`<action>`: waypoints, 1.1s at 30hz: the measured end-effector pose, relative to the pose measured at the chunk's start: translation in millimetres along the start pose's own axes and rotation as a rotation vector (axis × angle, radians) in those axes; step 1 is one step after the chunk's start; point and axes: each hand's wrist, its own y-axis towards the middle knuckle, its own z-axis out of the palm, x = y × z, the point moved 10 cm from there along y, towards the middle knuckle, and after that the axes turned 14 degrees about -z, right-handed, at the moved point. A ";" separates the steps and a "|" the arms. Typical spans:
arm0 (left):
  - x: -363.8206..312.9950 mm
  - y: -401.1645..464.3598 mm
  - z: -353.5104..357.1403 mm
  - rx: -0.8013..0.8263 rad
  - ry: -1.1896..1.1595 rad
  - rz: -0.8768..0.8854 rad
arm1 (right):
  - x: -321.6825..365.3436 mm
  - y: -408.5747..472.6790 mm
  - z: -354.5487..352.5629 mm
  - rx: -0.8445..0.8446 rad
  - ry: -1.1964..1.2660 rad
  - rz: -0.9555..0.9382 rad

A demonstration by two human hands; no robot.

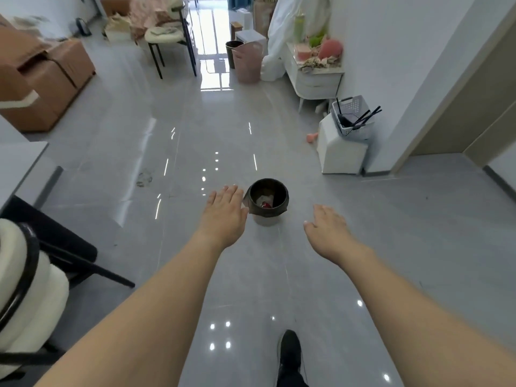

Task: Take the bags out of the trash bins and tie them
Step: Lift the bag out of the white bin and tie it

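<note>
A: Where is your bin?

B: At your twelve o'clock on the glossy grey tiled floor (279,141) stands a small round trash bin (267,201), pale plastic below. A dark, crinkled bag (252,203) lines it and folds over the rim. Inside you can see something white and something red, too small to name.

A: And your hands?

B: Your left hand (224,212) reaches out flat, fingers straight and close together, at the bin's nine o'clock. Its edge overlaps the bag's fold, though you cannot tell whether it touches. Your right hand (328,229) hangs at the bin's four o'clock, apart from it, fingers relaxed and slightly spread. Neither holds anything.

A: What else is round you?

B: At your twelve o'clock, far off, a ribbed pink bin (248,62) stands touching a darker bin (232,53) that has a black liner. At two o'clock a white perforated plastic basket (353,118) with black rods sits tilted on a white box (340,152). At ten o'clock you have cardboard boxes (50,76), blurred. At eight o'clock a cream fleecy chair (25,289) with a black frame is cut off by the edge. At six o'clock your black shoe (290,350) shows.
</note>
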 end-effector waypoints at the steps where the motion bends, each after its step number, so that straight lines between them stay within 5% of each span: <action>1: -5.3 19.5 3.2 0.005 -0.002 -0.018 | -10.2 21.4 -7.0 0.004 0.010 -0.010; 11: -13.8 199.9 29.2 0.050 -0.050 -0.177 | -76.2 223.9 -42.1 0.070 0.128 -0.030; 18: 11.1 349.7 104.5 0.117 -0.118 -0.277 | -144.4 372.0 -4.8 0.062 0.358 0.115; 27: 44.7 495.8 353.9 0.111 -0.356 -0.474 | -279.8 551.5 194.6 0.044 0.405 0.104; 33: 113.5 552.9 567.9 0.099 -0.730 -0.758 | -405.2 629.8 389.0 -0.078 0.752 0.422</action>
